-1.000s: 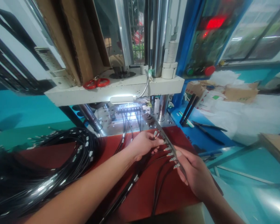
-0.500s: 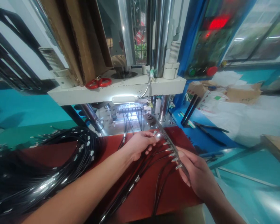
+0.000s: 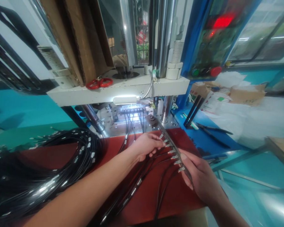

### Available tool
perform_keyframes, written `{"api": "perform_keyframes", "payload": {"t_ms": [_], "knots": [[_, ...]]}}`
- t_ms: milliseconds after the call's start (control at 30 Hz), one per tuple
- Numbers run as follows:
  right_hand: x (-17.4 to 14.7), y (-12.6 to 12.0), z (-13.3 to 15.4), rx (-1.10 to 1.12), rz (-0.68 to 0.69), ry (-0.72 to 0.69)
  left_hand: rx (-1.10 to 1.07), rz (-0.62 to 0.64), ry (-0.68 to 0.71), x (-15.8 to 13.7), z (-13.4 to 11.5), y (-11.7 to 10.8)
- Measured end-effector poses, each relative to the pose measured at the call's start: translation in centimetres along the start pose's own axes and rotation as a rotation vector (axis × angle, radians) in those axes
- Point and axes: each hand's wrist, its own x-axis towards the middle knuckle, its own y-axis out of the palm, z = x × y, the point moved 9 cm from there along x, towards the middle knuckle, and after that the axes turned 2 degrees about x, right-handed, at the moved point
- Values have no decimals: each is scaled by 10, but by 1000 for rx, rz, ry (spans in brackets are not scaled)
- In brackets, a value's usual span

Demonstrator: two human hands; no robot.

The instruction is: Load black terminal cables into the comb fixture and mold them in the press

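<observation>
My right hand (image 3: 200,171) grips the near end of a long dark metal bar (image 3: 172,143), tilted over the red work surface (image 3: 177,198). Several small silvery cable connectors (image 3: 176,162) sit in a row along the bar's left edge, with thin black cables (image 3: 161,183) trailing from them. At the upper part of that row, my left hand (image 3: 146,146) pinches a cable connector (image 3: 161,136) against the bar. Its fingers partly hide the connector and its cable. The far end of the bar lies by a dark block (image 3: 152,119) on the press bed.
Behind my hands stands a press with a white plate (image 3: 156,88), a lit lamp (image 3: 125,100) and a mould (image 3: 132,115) holding cables. Red-handled scissors (image 3: 99,83) lie on the plate. A large coil of black cables (image 3: 85,148) is at left; black tweezers (image 3: 214,130) rest at right.
My left hand has moved slightly right and brought the cable connector from just beside the bar onto its edge. My right hand and the bar stay in place.
</observation>
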Motion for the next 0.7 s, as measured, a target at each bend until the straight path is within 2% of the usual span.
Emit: {"api": "perform_keyframes", "payload": {"t_ms": [400, 700], "knots": [[-2, 1, 5, 13, -19, 2, 6, 47, -15, 5, -2, 1], [0, 4, -2, -41, 29, 15, 15, 80, -3, 10, -10, 4]]}}
